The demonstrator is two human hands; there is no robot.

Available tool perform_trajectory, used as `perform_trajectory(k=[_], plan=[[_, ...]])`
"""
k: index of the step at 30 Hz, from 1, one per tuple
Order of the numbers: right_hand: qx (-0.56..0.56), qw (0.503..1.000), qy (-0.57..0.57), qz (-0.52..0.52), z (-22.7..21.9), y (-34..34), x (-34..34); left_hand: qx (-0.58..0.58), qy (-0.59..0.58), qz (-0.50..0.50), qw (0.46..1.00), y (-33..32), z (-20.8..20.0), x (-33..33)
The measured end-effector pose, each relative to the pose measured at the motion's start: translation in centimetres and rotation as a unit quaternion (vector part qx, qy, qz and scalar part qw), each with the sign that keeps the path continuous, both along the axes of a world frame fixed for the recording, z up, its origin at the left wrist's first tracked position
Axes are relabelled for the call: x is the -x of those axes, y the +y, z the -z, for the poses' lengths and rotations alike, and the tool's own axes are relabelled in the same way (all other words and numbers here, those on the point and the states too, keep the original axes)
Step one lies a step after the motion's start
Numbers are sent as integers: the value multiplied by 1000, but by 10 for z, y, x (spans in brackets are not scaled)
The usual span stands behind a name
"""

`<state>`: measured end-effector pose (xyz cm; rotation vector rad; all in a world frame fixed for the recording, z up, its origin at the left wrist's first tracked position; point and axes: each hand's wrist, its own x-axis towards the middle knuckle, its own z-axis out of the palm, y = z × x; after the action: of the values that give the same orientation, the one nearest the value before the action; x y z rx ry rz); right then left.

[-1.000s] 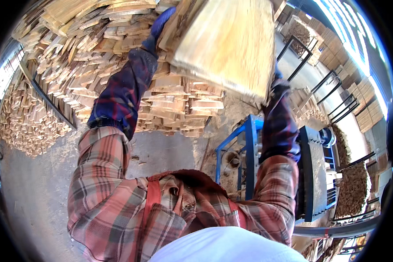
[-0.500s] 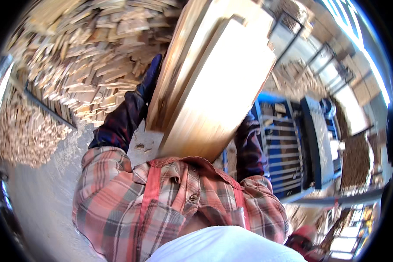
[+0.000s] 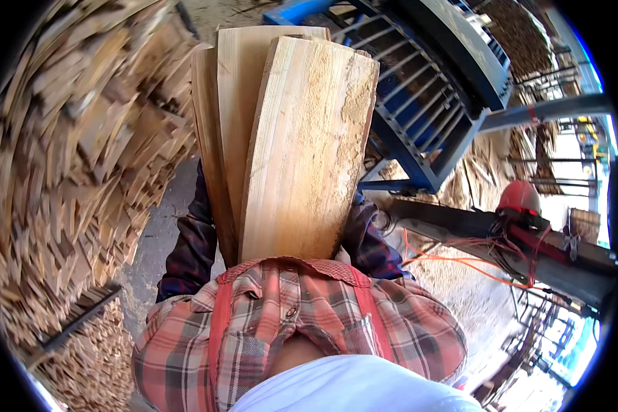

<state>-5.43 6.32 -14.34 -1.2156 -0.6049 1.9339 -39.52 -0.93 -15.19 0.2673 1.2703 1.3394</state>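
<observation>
A stack of several wooden boards [image 3: 302,144] lies against my chest, reaching away from me, with the top board's face rough and flecked with sawdust on its right side. My left forearm [image 3: 193,240], in a dark plaid sleeve, runs along the stack's left side, and that hand is hidden by the boards. On the other side, my right forearm [image 3: 372,237] passes under the stack's edge. Only a sliver of blue at the board's edge shows of my right hand [image 3: 358,199]. Between them, both hands support the boards; their fingers are out of sight.
A big heap of wood offcuts [image 3: 96,137] rises on the left. Far right stands a blue metal frame with slatted bars [image 3: 419,103]. A steel beam [image 3: 453,223] with orange cables and a red hard hat [image 3: 519,198] crosses the right side.
The view has swung rightward; the blue frame now lies ahead and the beam has come into view. The boards are still held, drawn in to my chest. My left hand, seen earlier, is now hidden.
</observation>
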Motion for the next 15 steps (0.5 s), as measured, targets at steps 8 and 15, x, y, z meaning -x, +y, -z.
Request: perform_trajectory(k=[8,15], plan=[[-11,994,16,111,14,92,16,-26,-2,124,992,149,0,-2],[-51,983,43,169,-18,269,-35,-85,35,194,977,373,-74,-59]])
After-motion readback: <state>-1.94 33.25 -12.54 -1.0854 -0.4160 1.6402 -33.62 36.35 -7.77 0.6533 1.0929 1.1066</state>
